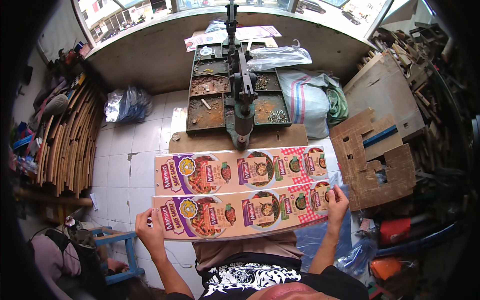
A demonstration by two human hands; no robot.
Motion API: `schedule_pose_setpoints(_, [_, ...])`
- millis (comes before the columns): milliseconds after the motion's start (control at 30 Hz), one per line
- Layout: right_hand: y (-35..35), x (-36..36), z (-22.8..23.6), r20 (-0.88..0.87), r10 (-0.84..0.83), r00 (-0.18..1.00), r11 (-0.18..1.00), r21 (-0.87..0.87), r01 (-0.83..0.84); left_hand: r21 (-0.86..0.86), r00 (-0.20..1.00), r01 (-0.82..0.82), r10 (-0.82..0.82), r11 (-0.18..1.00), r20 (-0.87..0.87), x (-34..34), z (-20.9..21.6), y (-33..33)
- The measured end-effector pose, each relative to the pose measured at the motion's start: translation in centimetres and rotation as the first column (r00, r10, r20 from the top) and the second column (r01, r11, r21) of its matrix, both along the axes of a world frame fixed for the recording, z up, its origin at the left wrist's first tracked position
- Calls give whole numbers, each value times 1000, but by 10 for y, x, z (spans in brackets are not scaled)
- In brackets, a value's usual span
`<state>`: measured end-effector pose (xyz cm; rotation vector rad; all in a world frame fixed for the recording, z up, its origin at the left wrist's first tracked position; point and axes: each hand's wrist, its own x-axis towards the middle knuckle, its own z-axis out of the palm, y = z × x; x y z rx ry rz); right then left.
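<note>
Your floor (pixel 125 165) is pale square tile, scuffed and stained at the joints. Ahead of you a curved grey sill (pixel 150 45) runs under a row of windows (pixel 125 15); daylight enters there, with a street and parked cars outside. To your left, bent wooden strips (pixel 67 145) lean in a stack against the wall. To your right, cut-out brown cardboard sheets (pixel 375 160) lie beside a striped sack (pixel 305 100). A blue stool frame (pixel 122 250) sits at lower left.
</note>
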<state>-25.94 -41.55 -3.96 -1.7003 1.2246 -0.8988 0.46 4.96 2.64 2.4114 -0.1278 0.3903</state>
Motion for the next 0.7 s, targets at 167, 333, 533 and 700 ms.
schedule_pose_setpoints(167, [4, 5, 0, -66, -35, 997, 997, -66, 30, 87, 1000, -9, 7, 996, 20, -4, 1, -1])
schedule_pose_setpoints(333, [4, 4, 0, -21, -68, 997, 993, -99, 65, 83, 998, 1, -6, 997, 56, -6, -2, -2])
schedule_pose_setpoints(533, [6, 5, 8, 186, -96, 978, 995, 55, 87, -22, 1000, -2, 2, 1000, -12, -5, -2, -4])
schedule_pose_setpoints(700, [6, 1, 12, 283, -88, 955, 992, 107, 60, -51, 998, -45, 42, 998, -54, 0, -10, 4])
